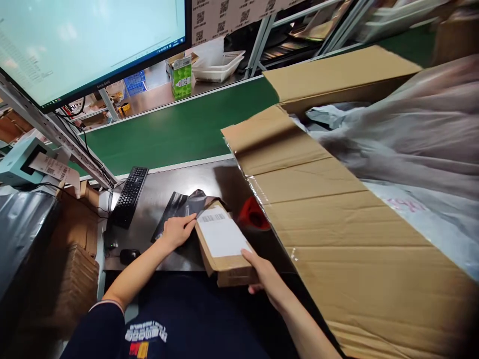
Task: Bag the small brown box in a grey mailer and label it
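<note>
Right hand (264, 276) grips box (224, 244) at its near end; left hand (178, 232) flat beside it, seemingly pinning bag (179, 209). Overhanging box could tip.

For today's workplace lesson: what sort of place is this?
Probably a parcel packing station: a green conveyor belt, a label printer, and both hands on a labelled cardboard box.

Dark worktop (168, 184) fronts a green conveyor belt (179, 132), lit monitor (86, 40) mounted upper left, metal shelving (307, 25) behind, large cardboard carton (355, 239) at right.
</note>
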Tool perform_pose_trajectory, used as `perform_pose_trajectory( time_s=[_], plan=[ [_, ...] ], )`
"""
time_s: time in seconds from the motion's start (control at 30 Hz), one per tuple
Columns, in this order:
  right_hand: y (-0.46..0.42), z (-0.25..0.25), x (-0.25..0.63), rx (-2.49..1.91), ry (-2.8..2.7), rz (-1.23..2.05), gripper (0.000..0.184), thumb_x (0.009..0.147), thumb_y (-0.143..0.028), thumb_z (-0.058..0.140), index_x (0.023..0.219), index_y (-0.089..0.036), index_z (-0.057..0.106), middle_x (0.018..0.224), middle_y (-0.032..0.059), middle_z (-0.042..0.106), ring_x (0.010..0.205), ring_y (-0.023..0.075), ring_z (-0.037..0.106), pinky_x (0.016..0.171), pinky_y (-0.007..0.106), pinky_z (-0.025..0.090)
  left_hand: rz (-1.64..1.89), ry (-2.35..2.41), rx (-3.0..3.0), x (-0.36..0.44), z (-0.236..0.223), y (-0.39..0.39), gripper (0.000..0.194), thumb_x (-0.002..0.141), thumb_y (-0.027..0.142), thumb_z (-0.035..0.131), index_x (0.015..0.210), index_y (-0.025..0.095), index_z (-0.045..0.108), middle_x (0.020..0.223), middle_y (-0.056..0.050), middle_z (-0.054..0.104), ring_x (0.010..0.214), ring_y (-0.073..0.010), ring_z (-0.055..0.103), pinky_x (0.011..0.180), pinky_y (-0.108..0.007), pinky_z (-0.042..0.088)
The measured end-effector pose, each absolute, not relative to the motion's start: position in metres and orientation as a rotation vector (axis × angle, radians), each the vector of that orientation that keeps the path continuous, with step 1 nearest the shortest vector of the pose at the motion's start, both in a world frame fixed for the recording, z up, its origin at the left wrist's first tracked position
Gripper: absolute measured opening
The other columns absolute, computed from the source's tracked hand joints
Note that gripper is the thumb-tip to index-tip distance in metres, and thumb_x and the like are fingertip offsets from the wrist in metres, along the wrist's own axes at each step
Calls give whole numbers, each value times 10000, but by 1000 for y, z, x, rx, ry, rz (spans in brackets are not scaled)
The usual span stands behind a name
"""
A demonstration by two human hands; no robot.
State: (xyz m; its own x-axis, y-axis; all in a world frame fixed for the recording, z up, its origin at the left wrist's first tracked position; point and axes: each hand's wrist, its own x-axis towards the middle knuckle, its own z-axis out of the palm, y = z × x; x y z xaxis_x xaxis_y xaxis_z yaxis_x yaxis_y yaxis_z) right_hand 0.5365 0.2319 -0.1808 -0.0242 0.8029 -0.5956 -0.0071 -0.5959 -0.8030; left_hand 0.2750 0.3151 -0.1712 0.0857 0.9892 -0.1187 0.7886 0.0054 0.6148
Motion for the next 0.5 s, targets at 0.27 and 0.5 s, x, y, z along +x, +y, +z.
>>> perform_pose_trajectory(
  time_s=[0.27, 0.5],
  plan=[
    [253, -206, 508, -1441, -968, 1754, 454, 781, -606, 777, 821, -155, 748, 553, -15, 551, 446, 105, 475, 317, 173, 320, 295, 1271, 2169, 291, -170, 325, 335, 985, 398, 659, 1271, 316, 814, 1045, -63, 828, 957, -222, 739, 813, -271, 510],
    [262, -242, 492, -1366, -373, 1840, 369, 729, -528, 846, 907, -228, 725, 709, 23, 705, 576, 175, 630, 391, 231, 481, 323, 1619, 2269, 237, -185, 291, 458, 988, 186, 537, 1384, 309, 731, 895, -72, 693, 876, -209, 664, 842, -278, 519]
  ],
)
